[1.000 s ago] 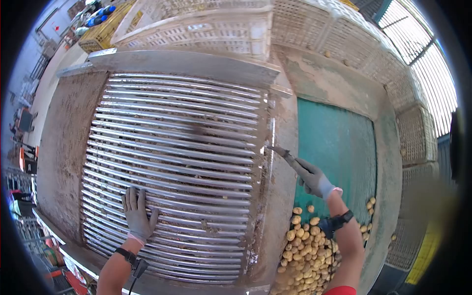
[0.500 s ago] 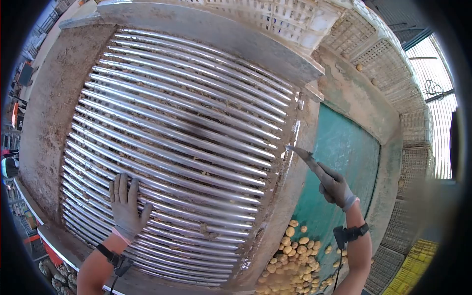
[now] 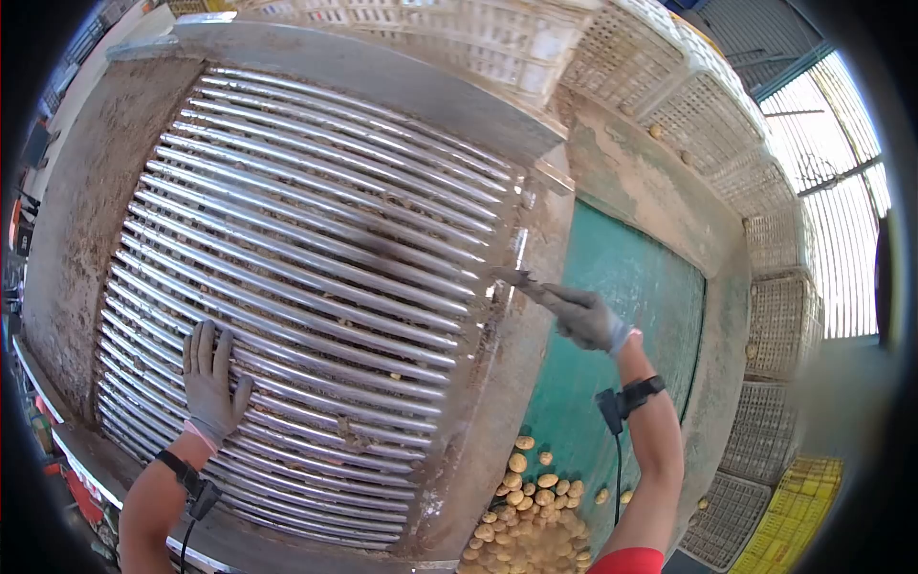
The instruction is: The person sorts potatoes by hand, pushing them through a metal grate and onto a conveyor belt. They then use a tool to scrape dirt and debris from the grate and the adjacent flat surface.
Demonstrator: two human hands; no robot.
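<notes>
My left hand, in a grey glove, lies flat on the metal rollers with its fingers stretched out. In my gloved right hand is a knife-like blade, dark and narrow. Its tip reaches the dirty metal edge at the right ends of the rollers. Clods and dry plant bits lie between the rollers. Below my right hand is a green conveyor belt, with a pile of potatoes at its near end.
White plastic crates line the far and right sides, and a yellow crate stands at the lower right. A metal side wall runs along the far edge of the rollers. A concrete-coloured rim borders the belt.
My right hand has moved left with the blade, from over the belt toward the roller ends. The view has shifted a little to the right. My left hand stays flat on the rollers.
</notes>
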